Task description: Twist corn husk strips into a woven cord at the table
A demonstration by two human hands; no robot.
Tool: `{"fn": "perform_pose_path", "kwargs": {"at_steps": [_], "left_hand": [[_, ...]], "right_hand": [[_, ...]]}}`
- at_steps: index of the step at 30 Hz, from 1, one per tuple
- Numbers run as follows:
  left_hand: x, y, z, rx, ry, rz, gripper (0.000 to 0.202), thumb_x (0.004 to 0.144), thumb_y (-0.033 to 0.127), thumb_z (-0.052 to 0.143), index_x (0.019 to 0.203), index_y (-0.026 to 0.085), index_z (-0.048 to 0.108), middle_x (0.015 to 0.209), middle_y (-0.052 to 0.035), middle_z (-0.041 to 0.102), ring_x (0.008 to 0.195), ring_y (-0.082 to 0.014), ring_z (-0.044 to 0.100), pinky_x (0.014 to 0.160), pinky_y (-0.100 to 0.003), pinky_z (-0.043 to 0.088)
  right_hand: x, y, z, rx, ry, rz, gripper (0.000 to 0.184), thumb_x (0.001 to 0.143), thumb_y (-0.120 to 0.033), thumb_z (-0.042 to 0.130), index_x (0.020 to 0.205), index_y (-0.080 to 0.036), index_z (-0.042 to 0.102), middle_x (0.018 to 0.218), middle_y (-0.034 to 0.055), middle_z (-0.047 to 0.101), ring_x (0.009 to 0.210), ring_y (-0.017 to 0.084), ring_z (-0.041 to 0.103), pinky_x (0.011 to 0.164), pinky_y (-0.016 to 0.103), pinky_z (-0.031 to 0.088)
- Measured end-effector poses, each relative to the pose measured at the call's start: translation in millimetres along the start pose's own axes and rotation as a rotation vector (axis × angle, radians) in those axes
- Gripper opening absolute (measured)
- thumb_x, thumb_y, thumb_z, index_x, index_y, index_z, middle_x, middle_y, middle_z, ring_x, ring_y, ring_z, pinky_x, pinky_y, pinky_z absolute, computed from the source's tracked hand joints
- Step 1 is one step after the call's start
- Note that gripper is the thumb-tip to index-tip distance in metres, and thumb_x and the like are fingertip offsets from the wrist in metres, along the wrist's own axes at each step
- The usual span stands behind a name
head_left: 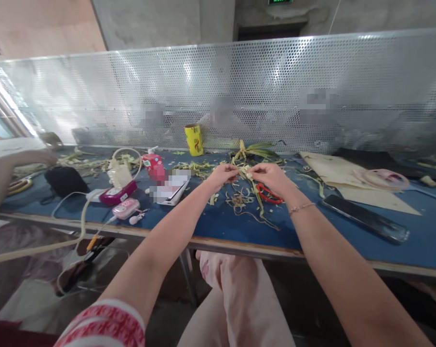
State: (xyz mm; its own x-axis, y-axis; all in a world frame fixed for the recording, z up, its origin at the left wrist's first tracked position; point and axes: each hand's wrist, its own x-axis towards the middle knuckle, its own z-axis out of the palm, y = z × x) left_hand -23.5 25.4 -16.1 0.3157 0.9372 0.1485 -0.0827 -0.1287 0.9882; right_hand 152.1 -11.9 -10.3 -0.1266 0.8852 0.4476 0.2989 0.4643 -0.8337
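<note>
My left hand (223,176) and my right hand (270,177) meet over the middle of the blue table, fingers pinched. Between them is a pale green plant strip (244,170), with the fingertips of both hands closed on it. Its exact shape is partly hidden by the fingers. Just below my right hand lies a red-handled tool (267,194), its far end covered by the hand and scraps. Curly dry plant shavings (239,197) are scattered under the hands. A bundle of green leaves (260,150) lies behind them.
Left of my arms are a phone (172,188), a pink drink carton (153,167) and a purple power strip (118,193) with cables. A yellow cylinder (193,140) stands behind. At right lie a dark phone (364,218) and beige paper (328,168). Another person's hand (37,157) is far left.
</note>
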Motion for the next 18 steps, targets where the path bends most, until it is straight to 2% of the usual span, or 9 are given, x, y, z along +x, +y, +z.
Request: {"fn": "perform_pose_path", "kwargs": {"at_steps": [10,15,18], "left_hand": [[2,2,1.4,0.014,0.025,-0.007,0.011,0.071,0.015,0.063,0.074,0.013,0.053,0.06,0.0023,0.056,0.05,-0.0055,0.052,0.061,-0.025,0.046],[-2,8,4.7,-0.012,0.023,-0.037,0.006,0.076,0.011,0.057,0.074,0.012,0.052,0.061,0.0007,0.057,0.05,-0.0051,0.053,0.06,-0.023,0.046],[-5,10,5.9,-0.106,-0.076,-0.057,0.006,0.079,0.01,0.053,0.076,0.013,0.049,0.067,-0.0015,0.06,0.06,-0.0079,0.061,0.069,-0.025,0.049]], "right_hand": [[4,4,1,0.172,0.011,-0.068,0.022,0.059,-0.024,0.069,0.077,-0.016,0.061,0.084,0.0068,0.068,0.083,0.017,0.063,0.084,0.037,0.048],[9,8,2,0.194,0.068,-0.064,0.021,0.059,-0.019,0.066,0.079,-0.015,0.059,0.081,0.0055,0.066,0.079,0.016,0.063,0.083,0.036,0.048],[10,9,3,0.128,0.1,-0.099,0.019,0.062,-0.018,0.062,0.081,-0.015,0.058,0.081,0.0046,0.064,0.077,0.015,0.061,0.081,0.035,0.049]]}}
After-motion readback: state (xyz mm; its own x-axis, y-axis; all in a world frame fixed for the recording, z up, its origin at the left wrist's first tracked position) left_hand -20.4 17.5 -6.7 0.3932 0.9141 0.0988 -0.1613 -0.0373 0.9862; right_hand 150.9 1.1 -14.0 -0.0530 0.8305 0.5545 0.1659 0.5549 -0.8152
